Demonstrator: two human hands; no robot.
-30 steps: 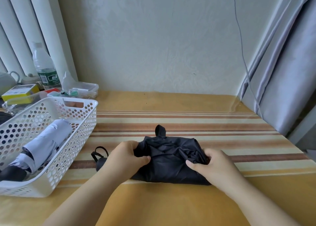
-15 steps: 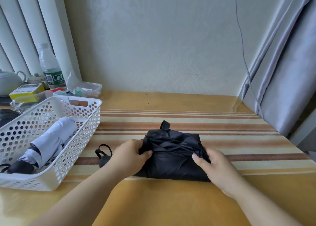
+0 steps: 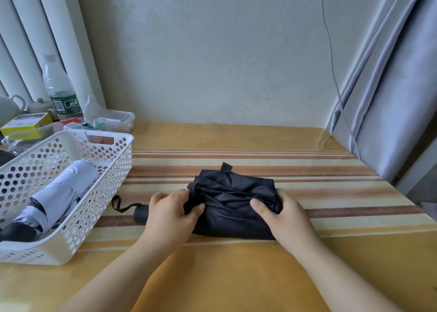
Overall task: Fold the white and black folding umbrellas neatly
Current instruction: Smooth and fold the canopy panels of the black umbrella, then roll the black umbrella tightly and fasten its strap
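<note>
Black umbrella (image 3: 233, 203) is laid crosswise on the striped cloth (image 3: 331, 193) in the middle of the table (image 3: 236, 276), its canopy gathered into a crumpled bundle, with a strap tab (image 3: 226, 167) sticking up at the far edge. Its handle (image 3: 141, 213) pokes out to the left, with a wrist loop (image 3: 120, 206) lying on the cloth beside it.

The bundle is gripped at both ends. The left hand (image 3: 169, 213) is curled round the left end, thumb pressed onto the fabric on top, fingers wrapped over the far side. The right hand (image 3: 282, 216) is closed on the right end, thumb laid across the top of the folds and fingers curled round the edge. Both forearms are stretched in from the near edge, converging on the umbrella, with the wrists low over the table.

White umbrella (image 3: 63, 195) is seen folded, lying at a slant inside a white perforated basket (image 3: 104, 169) just left of the black one, its dark handle toward the near corner.

Behind the basket, a water bottle (image 3: 60, 89), a yellow box (image 3: 26, 123) and a clear plastic tub (image 3: 113, 121) are grouped by a white radiator (image 3: 47, 28). The table is set against a pale wall (image 3: 212, 51), down which a thin cord (image 3: 331, 51) is hung, and a grey curtain (image 3: 397, 87) is draped at the right.
</note>
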